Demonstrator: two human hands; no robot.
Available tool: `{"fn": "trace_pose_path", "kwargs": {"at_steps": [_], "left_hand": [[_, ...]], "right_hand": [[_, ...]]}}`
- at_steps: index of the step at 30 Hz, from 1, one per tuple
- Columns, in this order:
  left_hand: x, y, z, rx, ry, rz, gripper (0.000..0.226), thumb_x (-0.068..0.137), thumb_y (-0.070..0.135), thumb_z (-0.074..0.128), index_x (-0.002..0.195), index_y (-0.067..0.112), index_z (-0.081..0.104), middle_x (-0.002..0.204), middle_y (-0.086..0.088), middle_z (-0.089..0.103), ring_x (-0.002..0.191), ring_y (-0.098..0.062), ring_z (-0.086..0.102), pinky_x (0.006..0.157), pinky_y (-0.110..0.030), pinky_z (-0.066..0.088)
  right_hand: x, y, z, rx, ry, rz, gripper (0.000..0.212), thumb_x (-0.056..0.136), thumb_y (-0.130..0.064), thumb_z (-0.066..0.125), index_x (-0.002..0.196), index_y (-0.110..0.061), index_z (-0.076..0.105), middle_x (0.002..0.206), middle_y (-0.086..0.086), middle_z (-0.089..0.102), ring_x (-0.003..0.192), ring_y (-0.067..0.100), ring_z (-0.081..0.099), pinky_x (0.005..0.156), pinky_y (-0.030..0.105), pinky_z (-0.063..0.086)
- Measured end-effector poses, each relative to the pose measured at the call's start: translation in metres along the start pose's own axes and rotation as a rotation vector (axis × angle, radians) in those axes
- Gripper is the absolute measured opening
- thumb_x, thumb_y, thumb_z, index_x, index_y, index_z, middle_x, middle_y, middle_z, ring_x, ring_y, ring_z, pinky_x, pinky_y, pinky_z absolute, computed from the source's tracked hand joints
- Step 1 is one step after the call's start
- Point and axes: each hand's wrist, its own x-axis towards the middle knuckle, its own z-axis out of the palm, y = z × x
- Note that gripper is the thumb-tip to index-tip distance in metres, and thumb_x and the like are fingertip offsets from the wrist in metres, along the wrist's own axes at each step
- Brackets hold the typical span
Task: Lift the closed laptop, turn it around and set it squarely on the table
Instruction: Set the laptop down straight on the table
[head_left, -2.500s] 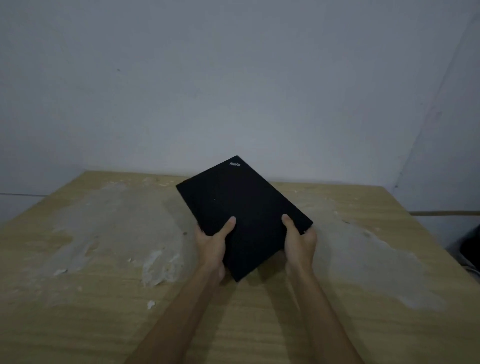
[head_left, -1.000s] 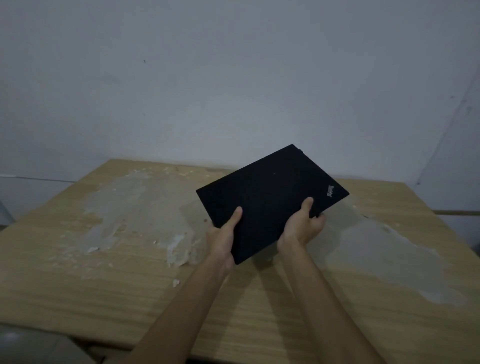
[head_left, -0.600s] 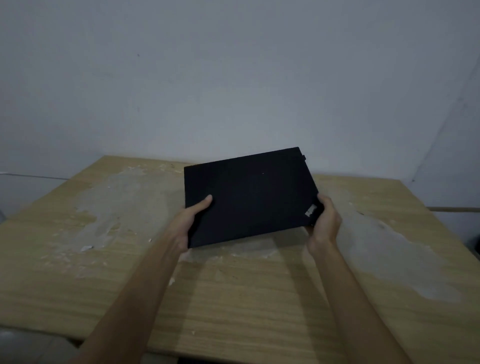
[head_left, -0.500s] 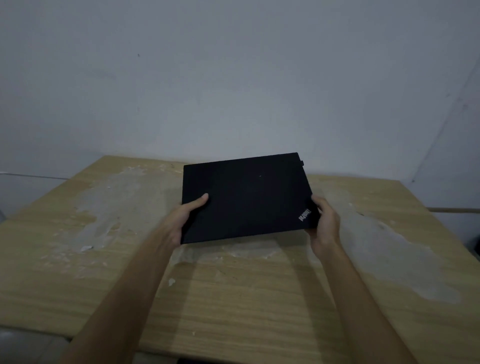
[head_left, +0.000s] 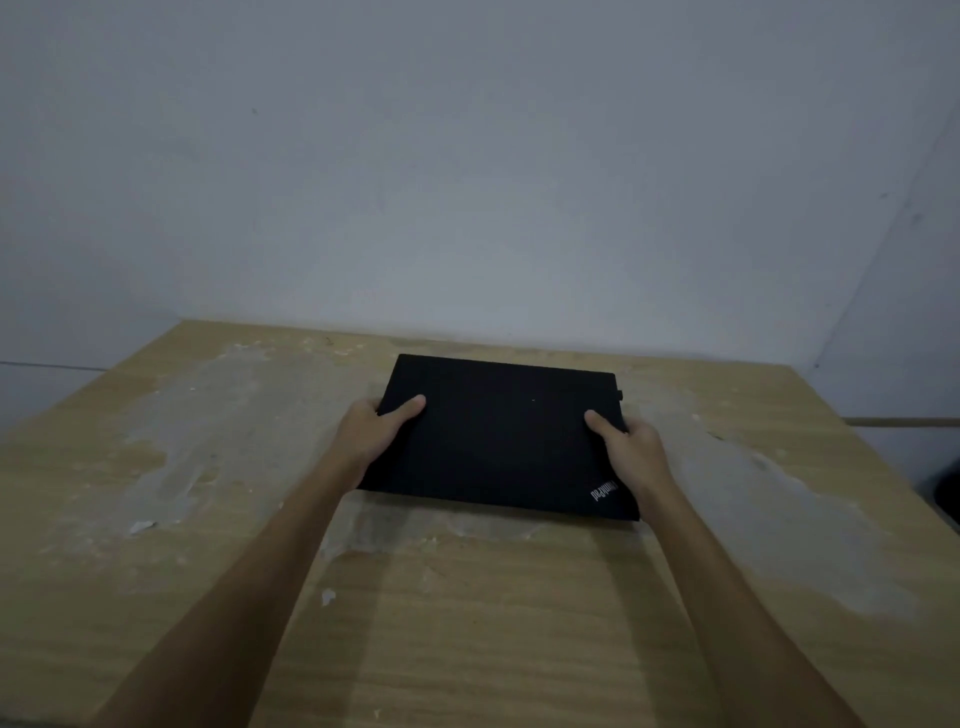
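**Closed laptop held flat at the counter, both hands on its short ends**

The closed black laptop (head_left: 498, 436) lies toward the far middle of the wooden counter (head_left: 467, 623), close to the wall (head_left: 467, 156). Its long axis runs left to right across the view, nearly parallel to the counter's far edge, with only a slight skew: the right end sits a little nearer the person than the left. The lid logo (head_left: 602, 491) shows at the near right corner.

The left hand (head_left: 371, 431) clasps the left short end, thumb lying on the lid and the other fingers hidden beneath or behind the edge. The right hand (head_left: 631, 447) clasps the right short end the same way, thumb on top. Both hands are closed on the laptop, one at each end, so neither is nearer than the other; the laptop lies directly between them.

Whether the underside rests fully on the counter cannot be told. A narrow dark band along the near edge could be shadow or a small gap.

The turning looks finished and the step in hand is the set-down. What the coming move depends on is that small skew: squaring the long axis to the counter's edge would call for a slight twist, right end pushed away or left end drawn in, before the fingers let go. Pale patches of worn surface (head_left: 208, 415) lie on either side.
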Motion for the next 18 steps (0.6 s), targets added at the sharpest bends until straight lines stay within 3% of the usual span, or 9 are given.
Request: {"fn": "trace_pose_path", "kwargs": {"at_steps": [3,6,10,13,18], "left_hand": [[0.018,-0.007,0.01,0.13,0.055,0.065,0.044,0.09,0.054,0.07,0.106,0.014,0.071,0.1,-0.005,0.078,0.084,-0.022,0.075,0.07,-0.036,0.062],[0.04,-0.011,0.018,0.24,0.108,0.096,0.046,0.089,0.06,0.067,0.101,0.015,0.069,0.094,-0.004,0.077,0.081,-0.021,0.074,0.07,-0.038,0.062],[0.069,-0.018,0.024,0.346,0.166,0.11,0.061,0.087,0.066,0.064,0.105,0.009,0.071,0.093,-0.006,0.077,0.08,-0.023,0.073,0.072,-0.043,0.063],[0.085,-0.017,0.031,0.391,0.2,0.132,0.059,0.088,0.064,0.064,0.102,0.007,0.07,0.09,-0.007,0.075,0.074,-0.019,0.069,0.057,-0.032,0.055],[0.107,-0.016,0.036,0.43,0.263,0.158,0.055,0.088,0.062,0.066,0.094,0.007,0.069,0.078,-0.002,0.069,0.066,-0.014,0.064,0.049,-0.025,0.043]], "right_hand": [[0.019,0.007,0.0,-0.074,0.043,-0.013,0.028,0.091,-0.04,0.073,0.101,-0.014,0.076,0.099,0.008,0.08,0.089,0.027,0.076,0.082,0.046,0.062],[0.039,0.008,0.001,-0.157,0.073,-0.039,0.032,0.091,-0.041,0.073,0.104,-0.012,0.077,0.1,0.009,0.079,0.091,0.029,0.075,0.085,0.048,0.062],[0.063,0.011,0.007,-0.257,0.114,-0.054,0.041,0.088,-0.046,0.074,0.1,-0.007,0.079,0.09,0.006,0.078,0.083,0.024,0.074,0.066,0.033,0.057],[0.077,0.009,0.013,-0.301,0.135,-0.064,0.037,0.089,-0.047,0.074,0.095,-0.01,0.077,0.081,0.002,0.074,0.072,0.015,0.069,0.055,0.026,0.048],[0.097,0.006,0.024,-0.397,0.19,-0.074,0.036,0.086,-0.053,0.073,0.085,-0.017,0.074,0.07,-0.002,0.069,0.069,0.021,0.068,0.057,0.03,0.049]]}}
